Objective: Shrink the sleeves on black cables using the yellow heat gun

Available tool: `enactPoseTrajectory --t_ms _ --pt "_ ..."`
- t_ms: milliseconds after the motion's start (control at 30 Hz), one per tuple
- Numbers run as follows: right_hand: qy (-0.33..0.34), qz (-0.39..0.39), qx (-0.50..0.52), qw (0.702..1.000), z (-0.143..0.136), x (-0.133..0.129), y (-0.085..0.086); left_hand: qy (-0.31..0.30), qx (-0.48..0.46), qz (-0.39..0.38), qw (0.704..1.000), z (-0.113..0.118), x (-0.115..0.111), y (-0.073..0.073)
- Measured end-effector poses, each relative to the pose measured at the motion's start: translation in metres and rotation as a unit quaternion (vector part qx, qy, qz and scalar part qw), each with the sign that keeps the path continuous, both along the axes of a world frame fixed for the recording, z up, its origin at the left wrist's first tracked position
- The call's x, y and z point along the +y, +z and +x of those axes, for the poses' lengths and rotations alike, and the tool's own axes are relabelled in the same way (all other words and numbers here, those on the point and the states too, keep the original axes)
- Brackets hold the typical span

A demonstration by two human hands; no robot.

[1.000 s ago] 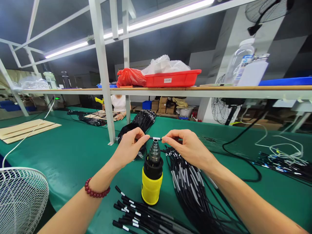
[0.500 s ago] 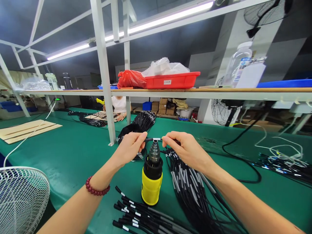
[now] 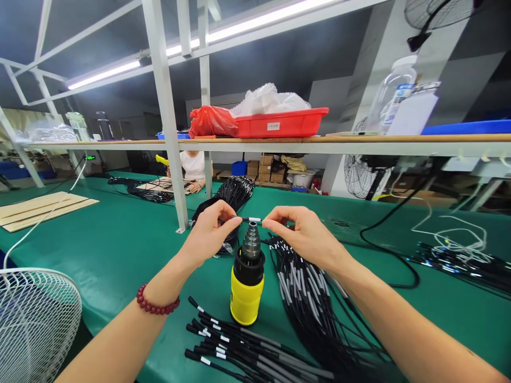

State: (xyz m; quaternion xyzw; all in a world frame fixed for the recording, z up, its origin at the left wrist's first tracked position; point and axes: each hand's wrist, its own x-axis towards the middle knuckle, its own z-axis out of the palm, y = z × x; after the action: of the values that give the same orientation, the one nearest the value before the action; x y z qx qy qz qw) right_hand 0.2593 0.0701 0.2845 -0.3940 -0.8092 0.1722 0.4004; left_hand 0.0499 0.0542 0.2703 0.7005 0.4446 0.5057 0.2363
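A black cable with a white label (image 3: 254, 219) is stretched level between my two hands, just above the metal nozzle of an upright yellow and black heat gun (image 3: 247, 292). My left hand (image 3: 211, 234) pinches its left end between thumb and fingers. At the other end, my right hand (image 3: 303, 234) pinches it near the label. Labelled black cables (image 3: 223, 340) lie in front of the heat gun. To its right is a large bundle of black cables with grey sleeves (image 3: 307, 298).
A white fan (image 3: 38, 324) stands at the lower left. Behind my hands are a coiled cable bundle (image 3: 235, 194) and a white post (image 3: 170, 127). A shelf above holds a red tray (image 3: 283, 125). A person (image 3: 194, 167) sits across the table.
The view has shifted slightly. My left fingers have opened out a little around the cable, and the label still sits over the nozzle between my hands.
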Motion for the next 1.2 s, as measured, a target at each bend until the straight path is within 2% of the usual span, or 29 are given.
enactPoseTrajectory --t_ms 167,367,600,1200 --pt "0.027 -0.027 0.014 0.999 -0.0006 -0.0034 0.0002 -0.014 0.016 -0.012 1.0 -0.0024 -0.0032 0.0067" --pt "0.018 -0.02 0.014 1.0 -0.0005 -0.0072 0.0032 0.022 0.081 -0.013 0.996 -0.0012 -0.0053 0.0066" --pt "0.002 -0.013 -0.014 1.0 0.0019 -0.0035 0.0025 0.016 0.052 -0.013 0.998 -0.0005 -0.0022 0.0023" --pt "0.001 -0.014 0.008 1.0 -0.0002 0.0013 0.0 0.026 0.043 -0.009 0.999 0.0 -0.0053 0.0045"
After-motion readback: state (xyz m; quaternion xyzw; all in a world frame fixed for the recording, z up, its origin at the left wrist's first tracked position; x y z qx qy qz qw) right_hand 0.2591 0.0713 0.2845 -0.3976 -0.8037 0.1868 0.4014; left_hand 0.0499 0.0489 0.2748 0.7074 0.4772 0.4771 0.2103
